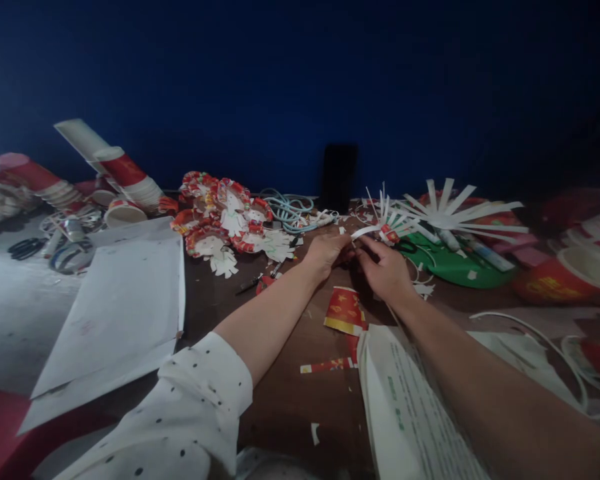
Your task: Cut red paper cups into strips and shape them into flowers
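Both my hands meet over the middle of the table, fingers closed and fingertips close together. My left hand (324, 255) pinches the end of a curved white paper strip (365, 231). My right hand (387, 272) is closed at the same strip, its fingertips partly hidden. Just beyond the right hand is a small red-and-white cut paper cup (389, 233) with thin strips fanning out; whether the held strip belongs to it is unclear. A larger fan of white paper strips (447, 217) spreads to the right. Below the hands lies a red-and-gold cut cup piece (345, 310).
Red paper crafts with white cut-outs (225, 220) are heaped left of centre. White board (115, 307), stacked paper cups (130, 177) and black scissors (26, 249) lie left. A dark phone-shaped object (338, 177) stands behind. Printed sheets (405, 400) lie under my right forearm; green sheet (440, 263) right.
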`<move>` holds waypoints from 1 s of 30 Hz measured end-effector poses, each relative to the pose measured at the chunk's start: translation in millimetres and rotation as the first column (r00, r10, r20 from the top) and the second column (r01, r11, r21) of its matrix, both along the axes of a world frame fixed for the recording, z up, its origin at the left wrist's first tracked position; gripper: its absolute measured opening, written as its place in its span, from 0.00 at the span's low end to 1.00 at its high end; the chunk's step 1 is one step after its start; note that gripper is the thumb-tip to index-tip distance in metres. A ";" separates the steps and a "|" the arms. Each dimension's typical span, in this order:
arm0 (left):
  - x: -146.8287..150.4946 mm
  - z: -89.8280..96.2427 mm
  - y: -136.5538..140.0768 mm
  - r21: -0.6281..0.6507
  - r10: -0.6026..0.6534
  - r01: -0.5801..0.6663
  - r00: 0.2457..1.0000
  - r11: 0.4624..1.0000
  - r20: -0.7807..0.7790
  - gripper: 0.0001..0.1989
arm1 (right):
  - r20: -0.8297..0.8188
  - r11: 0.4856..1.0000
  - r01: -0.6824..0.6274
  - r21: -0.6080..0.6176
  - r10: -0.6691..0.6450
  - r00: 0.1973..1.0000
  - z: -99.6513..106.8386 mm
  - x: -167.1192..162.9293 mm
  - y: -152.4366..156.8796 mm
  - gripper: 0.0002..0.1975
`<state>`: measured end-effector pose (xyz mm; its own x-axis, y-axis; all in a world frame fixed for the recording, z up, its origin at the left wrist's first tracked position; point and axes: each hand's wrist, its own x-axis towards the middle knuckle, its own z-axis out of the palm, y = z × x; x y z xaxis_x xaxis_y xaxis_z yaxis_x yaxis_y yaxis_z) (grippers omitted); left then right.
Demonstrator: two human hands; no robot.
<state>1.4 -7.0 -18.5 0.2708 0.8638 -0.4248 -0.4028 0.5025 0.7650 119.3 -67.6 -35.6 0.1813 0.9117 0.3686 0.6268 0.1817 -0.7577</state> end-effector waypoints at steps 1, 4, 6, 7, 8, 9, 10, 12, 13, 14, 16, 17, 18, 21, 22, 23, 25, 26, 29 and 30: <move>0.3 -0.1 -0.1 0.031 -0.009 0.010 1.000 0.999 -0.024 0.11 | 0.003 1.000 -0.001 -0.003 0.001 1.000 0.7 -0.4 -0.4 0.21; 0.9 0.1 -0.9 0.114 -0.027 0.039 0.994 0.993 -0.110 0.12 | 0.007 1.000 0.007 -0.010 -0.007 1.000 1.8 -1.3 -1.5 0.20; 1.2 -0.1 -1.3 0.134 -0.020 0.039 0.990 0.990 -0.141 0.12 | -0.001 1.000 0.004 -0.014 -0.004 1.000 1.5 -1.6 -1.9 0.20; 1.3 -0.4 -1.5 0.143 -0.018 0.040 0.988 0.989 -0.155 0.12 | -0.007 1.000 0.003 -0.013 -0.003 1.000 1.1 -1.8 -2.0 0.20; 1.5 -0.8 -1.5 0.150 -0.017 0.043 0.985 0.988 -0.169 0.12 | -0.013 1.000 0.003 -0.012 -0.003 1.000 0.7 -1.9 -2.0 0.20; 1.6 -1.3 -1.5 0.155 -0.014 0.044 0.983 0.987 -0.186 0.12 | -0.018 1.000 0.005 -0.012 -0.005 1.000 0.1 -1.9 -2.0 0.20; 1.8 -1.9 -1.4 0.159 -0.012 0.045 0.979 0.986 -0.204 0.12 | -0.021 1.000 0.006 -0.012 -0.006 1.000 -0.4 -1.9 -2.0 0.20; 1.9 -2.9 -1.1 0.161 -0.008 0.049 0.970 0.986 -0.245 0.12 | -0.019 1.000 0.010 -0.018 -0.010 1.000 -1.4 -1.6 -1.9 0.20; 1.9 -3.3 -0.9 0.161 -0.008 0.053 0.965 0.985 -0.263 0.12 | -0.015 1.000 0.011 -0.022 -0.011 1.000 -1.9 -1.4 -1.9 0.20; 1.8 -3.6 -0.6 0.161 -0.011 0.058 0.960 0.985 -0.279 0.12 | -0.010 1.000 0.010 -0.027 -0.011 1.000 -2.2 -1.1 -1.9 0.20; 1.6 -4.3 -0.2 0.163 -0.023 0.074 0.955 0.984 -0.295 0.13 | 0.000 0.999 0.006 -0.031 -0.006 1.000 -2.6 -0.6 -1.9 0.21; 1.4 -4.7 0.0 0.167 -0.025 0.077 0.955 0.983 -0.294 0.13 | 0.003 0.999 -0.001 -0.033 0.001 1.000 -2.7 -0.4 -2.0 0.21; 1.3 -5.0 0.2 0.171 -0.026 0.079 0.956 0.982 -0.292 0.13 | 0.005 0.999 -0.009 -0.035 0.009 1.000 -2.7 -0.3 -2.0 0.21; 1.4 -5.1 0.4 0.175 -0.018 0.072 0.956 0.982 -0.292 0.13 | 0.000 0.999 -0.018 -0.037 0.018 1.000 -2.2 -0.5 -2.1 0.21; 1.5 -4.7 0.2 0.170 -0.017 0.071 0.955 0.983 -0.297 0.13 | -0.005 0.999 -0.014 -0.040 0.014 1.000 -1.7 -0.6 -2.1 0.21; 1.7 -3.9 -0.1 0.163 -0.020 0.072 0.953 0.984 -0.302 0.13 | -0.016 0.999 -0.007 -0.047 0.006 1.000 -1.0 -0.7 -2.2 0.21; 1.9 -1.7 -1.1 0.140 -0.018 0.063 0.953 0.988 -0.303 0.12 | -0.051 0.996 -0.001 -0.086 -0.003 0.999 1.1 -0.9 -2.4 0.21; 1.9 -0.3 -1.7 0.129 -0.014 0.055 0.953 0.990 -0.301 0.13 | -0.069 0.994 -0.001 -0.113 -0.007 0.998 2.6 -0.9 -2.7 0.21; 1.7 3.9 -3.8 0.115 -0.005 0.038 0.960 0.993 -0.279 0.13 | -0.073 0.988 0.012 -0.154 -0.024 0.997 7.8 -0.3 -4.0 0.22; 1.6 5.0 -4.4 0.110 -0.006 0.037 0.963 0.993 -0.269 0.13 | -0.058 0.989 0.024 -0.149 -0.033 0.998 9.4 0.0 -4.4 0.21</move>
